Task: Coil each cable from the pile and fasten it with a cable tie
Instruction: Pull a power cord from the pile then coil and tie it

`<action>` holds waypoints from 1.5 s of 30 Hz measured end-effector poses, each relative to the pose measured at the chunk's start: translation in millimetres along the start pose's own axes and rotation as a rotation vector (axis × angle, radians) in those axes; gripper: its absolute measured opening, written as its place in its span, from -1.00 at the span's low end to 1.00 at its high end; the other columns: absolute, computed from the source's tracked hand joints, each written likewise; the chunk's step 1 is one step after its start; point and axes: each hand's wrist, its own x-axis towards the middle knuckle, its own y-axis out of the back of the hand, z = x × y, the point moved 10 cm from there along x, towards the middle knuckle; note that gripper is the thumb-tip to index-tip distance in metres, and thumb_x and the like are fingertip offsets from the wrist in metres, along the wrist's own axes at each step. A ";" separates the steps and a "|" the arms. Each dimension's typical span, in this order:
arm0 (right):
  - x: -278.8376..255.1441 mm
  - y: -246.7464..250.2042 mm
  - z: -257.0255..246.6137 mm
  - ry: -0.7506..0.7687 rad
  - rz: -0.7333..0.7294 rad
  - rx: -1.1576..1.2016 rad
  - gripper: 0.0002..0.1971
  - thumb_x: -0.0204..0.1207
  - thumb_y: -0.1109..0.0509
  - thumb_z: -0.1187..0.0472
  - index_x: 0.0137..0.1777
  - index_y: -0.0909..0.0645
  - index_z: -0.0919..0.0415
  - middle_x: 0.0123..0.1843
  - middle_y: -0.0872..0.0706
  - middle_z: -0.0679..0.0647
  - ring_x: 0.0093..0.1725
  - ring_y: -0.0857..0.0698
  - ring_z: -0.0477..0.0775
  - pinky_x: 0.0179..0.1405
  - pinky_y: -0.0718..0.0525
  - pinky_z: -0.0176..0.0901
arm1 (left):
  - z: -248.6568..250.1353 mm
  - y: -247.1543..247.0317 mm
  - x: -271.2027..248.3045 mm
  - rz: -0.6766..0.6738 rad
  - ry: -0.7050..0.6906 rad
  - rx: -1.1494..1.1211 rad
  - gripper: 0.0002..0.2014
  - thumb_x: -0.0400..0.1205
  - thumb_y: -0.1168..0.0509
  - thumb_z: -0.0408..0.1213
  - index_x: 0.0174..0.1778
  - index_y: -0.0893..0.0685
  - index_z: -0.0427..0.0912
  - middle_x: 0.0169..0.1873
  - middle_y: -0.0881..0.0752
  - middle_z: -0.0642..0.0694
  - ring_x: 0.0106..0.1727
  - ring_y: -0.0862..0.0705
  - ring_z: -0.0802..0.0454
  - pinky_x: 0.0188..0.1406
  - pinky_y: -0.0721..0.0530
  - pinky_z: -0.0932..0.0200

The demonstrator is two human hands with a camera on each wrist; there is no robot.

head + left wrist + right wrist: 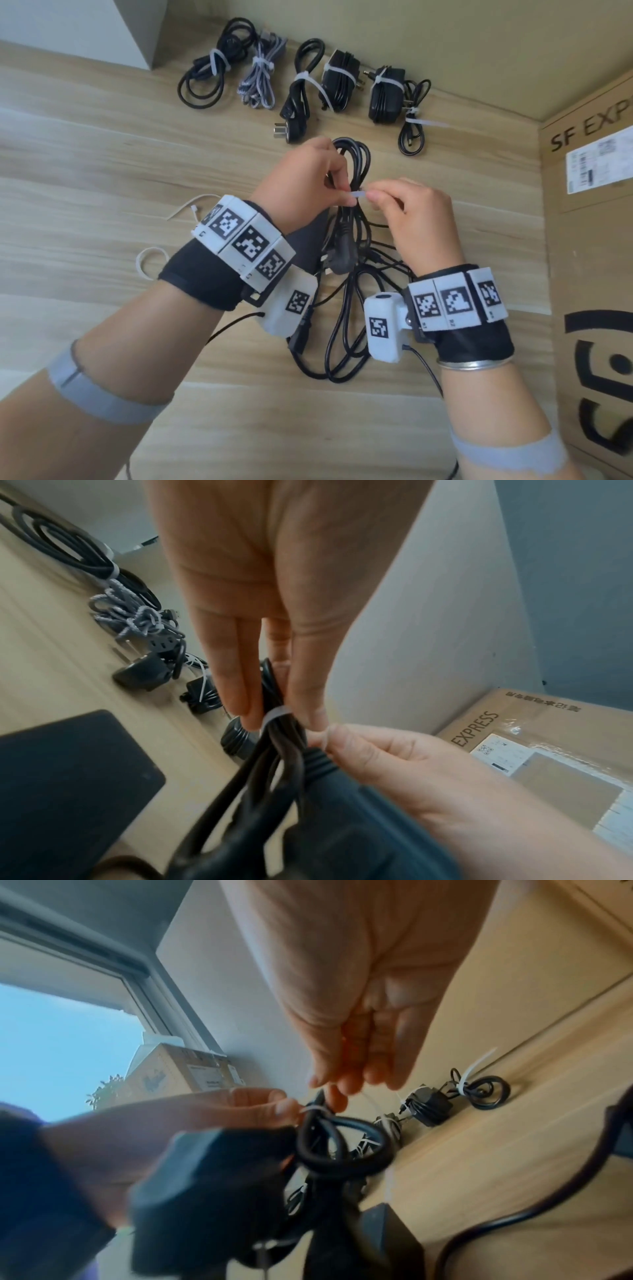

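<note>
My left hand grips a coiled black cable raised above the wooden table. A white cable tie wraps the coil's middle. My right hand pinches the tie's end just right of the coil. In the left wrist view the tie crosses the cable strands between my left fingers and thumb, with the right hand pinching beside it. The right wrist view shows the cable loop and tie between both hands. Loose black cables lie piled below.
Several tied cable bundles line the back of the table. Two spare white ties lie to the left. A dark flat object sits under my left wrist. A cardboard box stands along the right side.
</note>
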 end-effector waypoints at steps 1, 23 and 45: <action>-1.4 -0.7 -0.1 -0.021 -0.025 -0.001 -0.80 0.59 -0.32 0.21 0.02 -0.77 0.23 -0.14 -0.78 0.09 -0.10 -0.69 0.14 -0.14 -0.47 -0.25 | 3.5 1.2 2.0 0.016 -0.004 0.004 -0.85 0.40 -0.51 -0.32 -0.35 -0.65 -0.21 -0.18 -0.52 -0.05 -0.19 -0.55 0.02 0.01 -0.62 0.04; -13.3 -15.9 58.2 -0.413 -0.270 0.356 -0.70 0.56 -0.33 0.25 0.29 -0.58 0.18 0.04 -0.66 -0.08 0.16 -0.61 -0.05 -0.01 -0.50 -0.31 | -15.9 -64.4 11.4 -0.239 0.042 -0.028 -0.65 0.60 -0.03 -0.59 -0.10 -0.57 -0.03 -0.04 -0.63 -0.10 0.06 -0.63 -0.14 0.23 -0.58 -0.11; -30.7 -35.5 84.4 -0.411 -0.354 0.644 -0.73 0.57 -0.30 0.36 0.20 -0.61 0.07 0.18 -0.73 0.09 0.23 -0.68 0.07 0.38 -0.54 0.16 | -7.5 -78.8 18.6 -0.253 0.073 -0.566 -0.83 0.64 -0.16 -0.48 -0.16 -0.52 -0.12 -0.24 -0.55 -0.06 -0.48 -0.57 0.22 -0.40 -0.62 0.34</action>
